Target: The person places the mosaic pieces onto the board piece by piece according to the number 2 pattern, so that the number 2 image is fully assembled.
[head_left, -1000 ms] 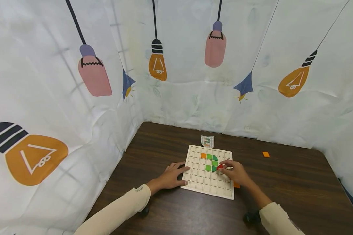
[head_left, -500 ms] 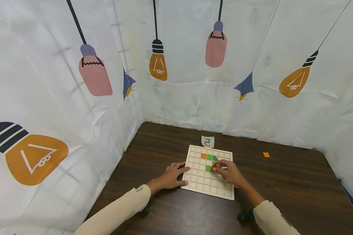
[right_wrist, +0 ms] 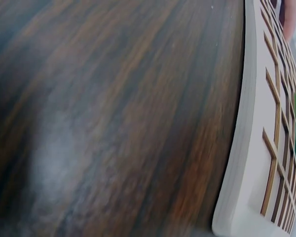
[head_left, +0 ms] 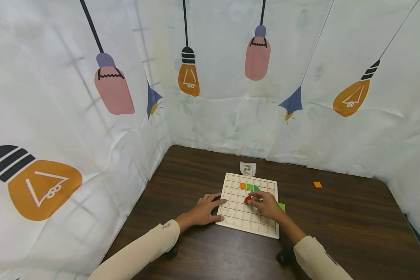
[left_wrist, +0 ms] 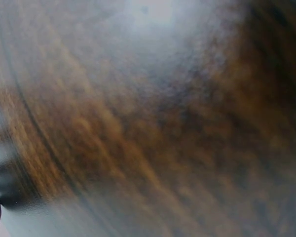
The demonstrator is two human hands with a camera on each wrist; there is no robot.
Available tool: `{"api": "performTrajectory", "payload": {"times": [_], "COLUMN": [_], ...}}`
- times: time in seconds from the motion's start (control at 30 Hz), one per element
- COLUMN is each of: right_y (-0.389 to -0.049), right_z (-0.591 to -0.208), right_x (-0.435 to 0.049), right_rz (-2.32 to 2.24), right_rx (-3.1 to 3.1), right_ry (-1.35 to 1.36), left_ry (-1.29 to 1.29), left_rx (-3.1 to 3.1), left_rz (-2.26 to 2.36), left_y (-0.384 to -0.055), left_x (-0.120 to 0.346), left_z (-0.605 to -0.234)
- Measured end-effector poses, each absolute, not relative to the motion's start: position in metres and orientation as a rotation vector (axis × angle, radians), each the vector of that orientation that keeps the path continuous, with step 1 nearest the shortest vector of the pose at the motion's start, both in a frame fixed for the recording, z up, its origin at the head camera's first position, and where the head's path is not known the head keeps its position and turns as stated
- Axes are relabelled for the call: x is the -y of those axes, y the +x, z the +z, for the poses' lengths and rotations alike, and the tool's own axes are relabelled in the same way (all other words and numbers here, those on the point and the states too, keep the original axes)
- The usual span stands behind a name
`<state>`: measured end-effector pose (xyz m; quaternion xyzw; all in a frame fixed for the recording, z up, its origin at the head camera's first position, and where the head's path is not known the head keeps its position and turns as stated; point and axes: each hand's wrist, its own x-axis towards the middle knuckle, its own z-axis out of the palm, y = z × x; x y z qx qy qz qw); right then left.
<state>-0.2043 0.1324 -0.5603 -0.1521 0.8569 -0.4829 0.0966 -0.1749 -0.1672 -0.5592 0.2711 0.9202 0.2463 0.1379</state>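
Note:
In the head view a pale wooden grid board (head_left: 232,212) lies on the table. My right hand (head_left: 266,205) is over its middle and pinches a red tile (head_left: 247,199) with a curved edge between thumb and fingers. An orange square tile (head_left: 243,186), a green square tile (head_left: 250,187) and a darker green rounded tile (head_left: 256,188) sit in a row in the grid. The right hand covers other tiles below them. My left hand (head_left: 206,210) rests at the board's left edge, fingers spread and touching it. The right wrist view shows the board's rim (right_wrist: 239,163).
A small patterned card (head_left: 247,169) lies behind the board. On the dark wooden table (head_left: 336,221), an orange tile (head_left: 317,184) lies at the right. A green tile (head_left: 282,206) shows beside the board's right edge, partly behind the right arm. A white printed curtain (head_left: 224,116) surrounds the back and left.
My right hand has moved left across the board with the red tile. The green tile beside the board's right edge has come into view. My left hand has stayed in place.

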Motion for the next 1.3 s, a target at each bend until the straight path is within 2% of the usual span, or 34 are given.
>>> {"api": "performTrajectory", "payload": {"times": [1.3], "right_y": [-0.208], "right_z": [-0.560], "right_x": [-0.098], "right_rz": [-1.250], "right_rx": [-2.719], "right_ry": [-0.404], "left_ry": [0.781], "left_rx": [-2.670], "left_rz": [0.721], "left_y": [-0.174], "left_x": [0.167], "left_z": [-0.558]}}
